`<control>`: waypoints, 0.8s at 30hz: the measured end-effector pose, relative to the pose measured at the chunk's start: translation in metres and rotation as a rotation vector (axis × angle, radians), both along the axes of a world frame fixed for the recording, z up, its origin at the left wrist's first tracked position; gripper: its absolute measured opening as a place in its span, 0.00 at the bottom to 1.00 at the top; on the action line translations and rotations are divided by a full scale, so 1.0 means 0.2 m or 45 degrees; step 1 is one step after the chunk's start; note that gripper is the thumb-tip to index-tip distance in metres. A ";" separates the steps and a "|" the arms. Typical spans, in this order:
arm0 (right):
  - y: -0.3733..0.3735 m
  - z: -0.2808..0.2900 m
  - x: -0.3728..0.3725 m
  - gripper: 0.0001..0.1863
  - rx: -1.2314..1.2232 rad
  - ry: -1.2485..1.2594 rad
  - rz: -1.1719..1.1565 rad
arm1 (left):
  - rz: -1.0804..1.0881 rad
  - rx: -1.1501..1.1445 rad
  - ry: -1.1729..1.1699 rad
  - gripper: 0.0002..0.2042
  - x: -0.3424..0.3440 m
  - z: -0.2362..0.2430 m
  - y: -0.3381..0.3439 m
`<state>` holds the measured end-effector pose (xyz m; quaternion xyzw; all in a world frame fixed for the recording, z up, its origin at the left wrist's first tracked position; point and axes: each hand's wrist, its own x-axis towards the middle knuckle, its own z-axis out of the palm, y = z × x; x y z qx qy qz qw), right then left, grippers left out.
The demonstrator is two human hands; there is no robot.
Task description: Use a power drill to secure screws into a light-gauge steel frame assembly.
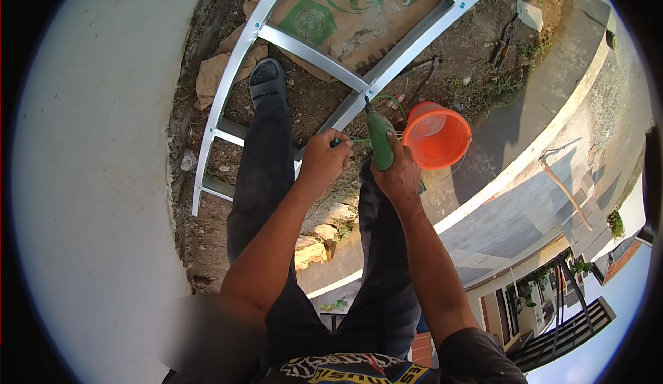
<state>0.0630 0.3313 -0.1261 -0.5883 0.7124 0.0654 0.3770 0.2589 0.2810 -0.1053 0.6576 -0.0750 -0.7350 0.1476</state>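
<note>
My right hand (399, 175) is wrapped round a green power drill (380, 137), its dark tip pointing away from me. That tip is at a joint of the silver metal frame (314, 58), where a crossbar meets the long right rail; whether it touches is hard to tell. Small blue-green screw heads dot the frame's joints. My left hand (324, 159) is closed just left of the drill, near the rail. Between its fingers a small dark bluish piece shows, too little to name. A thin green cord runs behind the drill.
An orange bucket (436, 135) stands right of the drill. Printed brown paper sacking (359, 18) lies under the frame on the soil. A pale wall (103, 142) rises at the left. Pliers-like tools (504, 45) lie far right, and a long-handled tool (566, 194) lies on the paving.
</note>
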 end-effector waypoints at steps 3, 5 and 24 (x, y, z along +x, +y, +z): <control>-0.01 0.01 0.00 0.40 0.018 0.017 0.037 | 0.057 -0.032 0.001 0.06 0.01 -0.01 -0.01; -0.01 -0.01 -0.01 0.40 0.000 0.019 0.068 | 0.117 -0.061 0.056 0.06 0.02 -0.01 -0.01; -0.03 0.01 -0.11 0.37 -0.204 0.022 0.332 | 0.431 -0.205 0.083 0.09 0.14 -0.02 -0.06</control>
